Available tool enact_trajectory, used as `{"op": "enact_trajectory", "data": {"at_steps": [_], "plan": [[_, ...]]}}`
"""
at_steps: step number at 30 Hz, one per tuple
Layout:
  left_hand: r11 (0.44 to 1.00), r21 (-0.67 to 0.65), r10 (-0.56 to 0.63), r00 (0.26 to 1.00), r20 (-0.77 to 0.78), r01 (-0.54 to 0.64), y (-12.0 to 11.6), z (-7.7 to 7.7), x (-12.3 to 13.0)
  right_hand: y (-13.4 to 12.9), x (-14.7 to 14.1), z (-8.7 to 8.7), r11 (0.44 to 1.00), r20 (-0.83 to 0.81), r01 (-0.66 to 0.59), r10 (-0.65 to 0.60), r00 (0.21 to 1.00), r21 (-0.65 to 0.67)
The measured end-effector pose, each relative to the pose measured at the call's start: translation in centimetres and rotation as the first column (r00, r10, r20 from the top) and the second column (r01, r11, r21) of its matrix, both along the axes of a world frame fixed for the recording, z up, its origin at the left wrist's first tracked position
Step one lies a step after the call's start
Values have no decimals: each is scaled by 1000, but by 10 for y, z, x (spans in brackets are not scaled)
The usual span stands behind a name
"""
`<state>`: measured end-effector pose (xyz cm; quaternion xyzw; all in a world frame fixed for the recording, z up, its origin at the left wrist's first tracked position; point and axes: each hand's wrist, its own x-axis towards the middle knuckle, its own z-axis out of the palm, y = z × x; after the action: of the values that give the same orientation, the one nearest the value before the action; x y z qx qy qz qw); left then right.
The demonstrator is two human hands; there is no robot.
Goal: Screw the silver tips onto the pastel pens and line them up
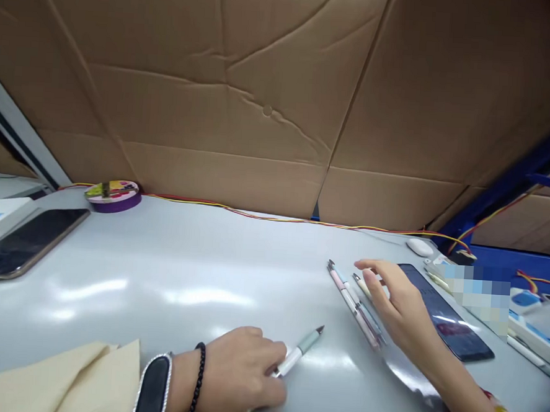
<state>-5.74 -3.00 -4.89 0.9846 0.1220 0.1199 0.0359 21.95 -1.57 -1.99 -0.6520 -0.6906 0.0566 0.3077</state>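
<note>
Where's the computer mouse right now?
In the head view, the white mouse sits at the far right of the table, just below the coloured cable, beyond the right hand and the dark phone.

White table (196,269) carries pens (355,301), phones (449,316), tape roll (113,195).
</note>
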Motion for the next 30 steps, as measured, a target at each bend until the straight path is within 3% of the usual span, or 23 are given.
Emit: {"op": "enact_trajectory", "data": {"at_steps": [5,8,11,14,19,23,27,30], "plan": [[997,-54,64,998,4,-63,6,2,0,3,25,-8,949,177,189,-147,973,-250],[988,-112,108,994,-7,-109,10,3,-3,-5,20,-14,931,207,168,-104,973,-323],[963,-174,212,977,25,-205,13,2,-4,-16,-5,-15,930,221,130,-54,974,-345],[914,-241,341,940,24,-326,15,3,1,-25,-41,-16,935,229,94,-14,973,-342],[854,-234,485,874,32,-466,14,7,19,-29,-84,-19,952,143,-62,109,984,-301],[808,-187,572,820,19,-559,13,7,31,-19,-77,-18,966,54,-161,175,983,-205],[803,-140,586,810,12,-579,17,6,33,4,-53,-8,991,19,-121,122,992,-59],[812,-106,578,816,14,-574,21,5,29,17,-47,-7,991,7,-134,134,991,-25]]}}
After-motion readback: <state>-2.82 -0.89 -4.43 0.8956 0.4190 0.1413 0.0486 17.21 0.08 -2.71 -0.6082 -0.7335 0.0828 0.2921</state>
